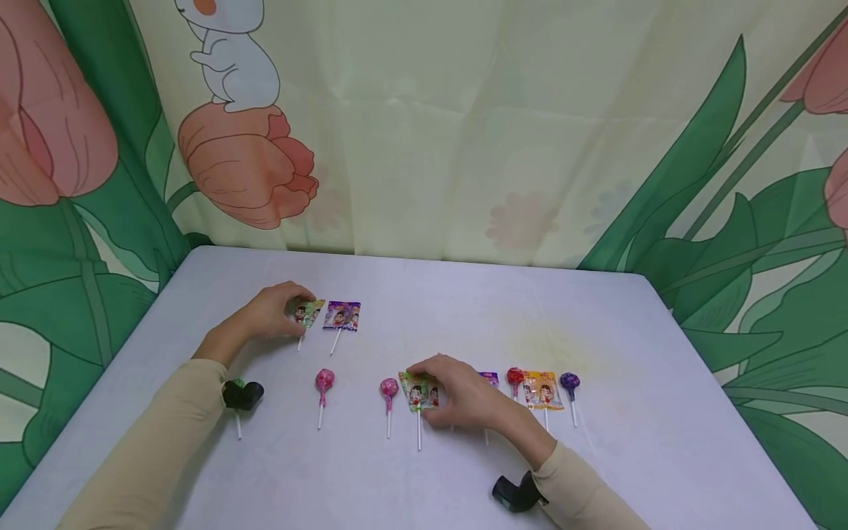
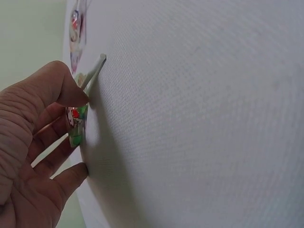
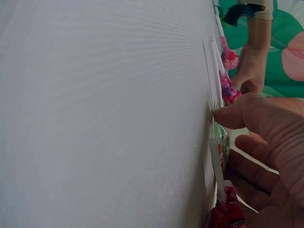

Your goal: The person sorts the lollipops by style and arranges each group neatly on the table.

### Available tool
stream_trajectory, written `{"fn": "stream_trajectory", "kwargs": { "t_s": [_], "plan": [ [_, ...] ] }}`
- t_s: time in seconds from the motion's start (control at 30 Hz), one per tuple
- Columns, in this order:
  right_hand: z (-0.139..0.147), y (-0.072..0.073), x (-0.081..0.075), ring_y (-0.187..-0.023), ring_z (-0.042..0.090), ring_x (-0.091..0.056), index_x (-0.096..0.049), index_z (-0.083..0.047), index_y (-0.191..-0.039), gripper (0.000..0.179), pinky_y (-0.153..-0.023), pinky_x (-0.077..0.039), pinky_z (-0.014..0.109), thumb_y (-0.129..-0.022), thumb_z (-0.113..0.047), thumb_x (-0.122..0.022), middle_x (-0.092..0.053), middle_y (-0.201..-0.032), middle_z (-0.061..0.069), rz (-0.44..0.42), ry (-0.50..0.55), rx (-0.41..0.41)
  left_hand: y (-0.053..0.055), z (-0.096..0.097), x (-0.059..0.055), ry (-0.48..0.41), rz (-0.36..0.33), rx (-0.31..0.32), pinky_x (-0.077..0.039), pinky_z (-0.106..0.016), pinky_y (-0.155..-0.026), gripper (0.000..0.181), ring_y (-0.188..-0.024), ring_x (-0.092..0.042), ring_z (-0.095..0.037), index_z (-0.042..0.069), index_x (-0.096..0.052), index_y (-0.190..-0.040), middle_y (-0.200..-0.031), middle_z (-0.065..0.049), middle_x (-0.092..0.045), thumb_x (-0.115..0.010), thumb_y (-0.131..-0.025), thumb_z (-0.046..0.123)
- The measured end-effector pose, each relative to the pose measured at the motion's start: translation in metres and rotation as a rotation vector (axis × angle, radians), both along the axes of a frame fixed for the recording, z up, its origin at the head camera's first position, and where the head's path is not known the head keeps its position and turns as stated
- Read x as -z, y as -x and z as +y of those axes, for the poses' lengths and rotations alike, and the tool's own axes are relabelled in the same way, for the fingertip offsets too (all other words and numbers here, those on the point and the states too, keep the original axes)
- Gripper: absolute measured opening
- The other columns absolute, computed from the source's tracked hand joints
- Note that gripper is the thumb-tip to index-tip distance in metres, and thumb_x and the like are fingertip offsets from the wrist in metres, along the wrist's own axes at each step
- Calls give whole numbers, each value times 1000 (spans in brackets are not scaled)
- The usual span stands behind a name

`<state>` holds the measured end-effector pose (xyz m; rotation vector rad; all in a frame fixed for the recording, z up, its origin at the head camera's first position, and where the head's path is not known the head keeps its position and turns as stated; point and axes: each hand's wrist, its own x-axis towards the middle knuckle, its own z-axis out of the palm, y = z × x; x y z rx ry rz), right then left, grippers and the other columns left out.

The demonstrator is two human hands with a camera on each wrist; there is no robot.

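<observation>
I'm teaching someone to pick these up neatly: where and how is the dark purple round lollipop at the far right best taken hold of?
Probably by its round head, pinched from above and the right: the head is bulkier than the thin stick, and the orange packet lies close on its left.

Beyond the far edge of the worktop (image 1: 669, 412), a cream cloth (image 1: 424, 162) is hanging — printed tulips (image 1: 59, 118) and leaves (image 1: 689, 169) are flanking both far corners, a cartoon animal (image 1: 245, 70) sitting nearer the left.

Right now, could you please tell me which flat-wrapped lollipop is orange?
It's the orange packet, between the red ball lollipop and purple ball lollipop; other flat wrappers look green or purple.
</observation>
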<state>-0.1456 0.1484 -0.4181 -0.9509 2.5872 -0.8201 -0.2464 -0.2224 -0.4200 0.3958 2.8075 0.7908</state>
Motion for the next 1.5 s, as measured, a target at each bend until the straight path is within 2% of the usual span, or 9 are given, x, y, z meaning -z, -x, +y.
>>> {"fn": "stream_trajectory", "kwargs": {
  "t_s": [0.23,0.57,1.07,1.5],
  "plan": [
    [-2,2,0,-119,17,-58,-61,-11,-138,59,-105,-50,41,-83,-15,-81,-63,-133,3,38,-13,-3,-1,0,-1,-6,6,-5,-38,-59,-114,61,-129,-51,-41,-2,-59,-134,-133,-22,-59,-85,-80,11],
    [-5,5,1,-113,17,-60,-65,-9,-130,49,-99,-52,39,-83,-11,-78,-66,-126,4,69,1,-22,-1,-1,-2,-5,20,20,-36,-59,-114,59,-128,-52,-41,-3,-60,-132,-131,-22,-60,-84,-80,10],
    [-5,6,2,-108,16,-60,-66,-8,-128,48,-97,-53,37,-81,-9,-78,-66,-123,3,85,8,-20,-2,0,-4,-3,16,27,-36,-60,-114,59,-128,-51,-42,-4,-60,-132,-131,-23,-59,-83,-81,11],
    [-5,7,4,-104,13,-60,-66,-9,-125,48,-93,-54,33,-79,-11,-80,-67,-120,1,126,43,-19,1,-1,0,-3,9,11,-36,-59,-114,60,-128,-51,-41,-3,-59,-133,-132,-22,-59,-84,-81,11]
  ]
}}
